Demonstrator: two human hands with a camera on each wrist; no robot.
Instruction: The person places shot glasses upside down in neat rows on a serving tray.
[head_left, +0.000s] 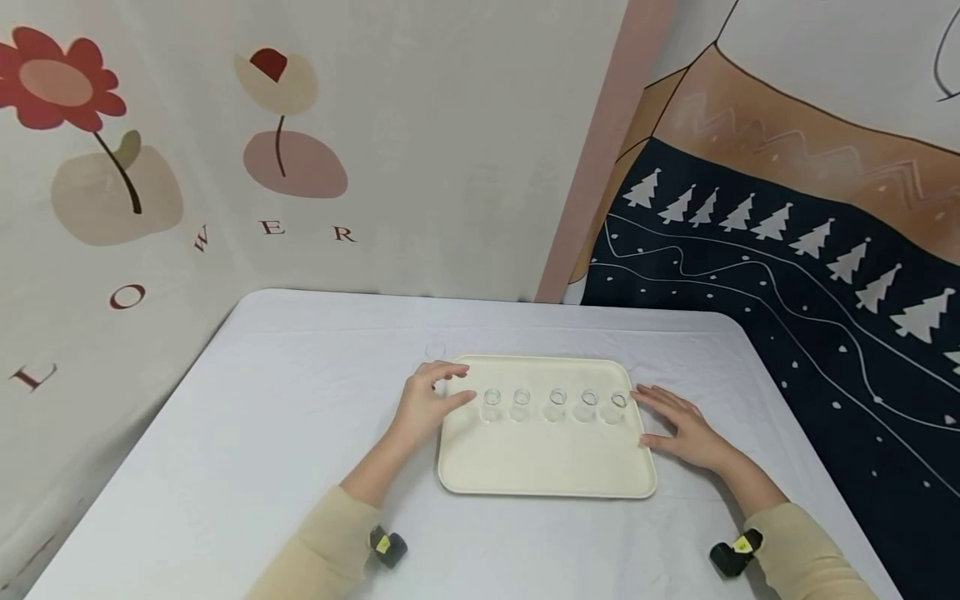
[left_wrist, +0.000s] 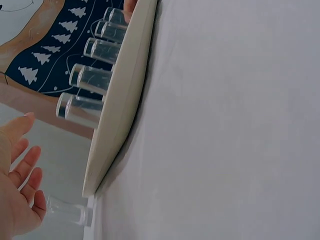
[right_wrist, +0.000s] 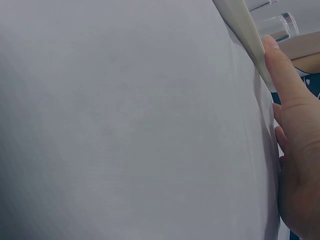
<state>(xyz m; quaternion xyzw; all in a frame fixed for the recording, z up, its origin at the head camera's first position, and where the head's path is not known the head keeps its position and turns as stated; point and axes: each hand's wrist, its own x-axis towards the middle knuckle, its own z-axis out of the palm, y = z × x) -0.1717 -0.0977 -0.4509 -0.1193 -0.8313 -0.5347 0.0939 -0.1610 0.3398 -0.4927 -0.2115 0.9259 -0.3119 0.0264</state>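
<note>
A cream tray [head_left: 547, 467] lies on the white-covered table, bearing several small clear glass jars in a row. Nearest my left hand [head_left: 422, 407] is the leftmost jar [head_left: 492, 406]; the thumb points toward it, and a gap shows between hand and jar in the left wrist view. That hand holds nothing. At the tray's right edge, my right hand [head_left: 692, 432] has its fingers spread, with the thumb [right_wrist: 280, 65] against the rim. The rightmost jar [head_left: 615, 408] stands just inside that edge. Another clear glass [left_wrist: 67, 211] stands behind the tray's far left corner, faint in the head view.
White cloth [head_left: 300, 400] covers the table. A pale printed curtain [head_left: 435, 167] rises behind the far edge, and a dark tree-patterned cloth [head_left: 720, 275] hangs along the right side. Black wrist cameras [head_left: 388, 546] sit at both sleeves.
</note>
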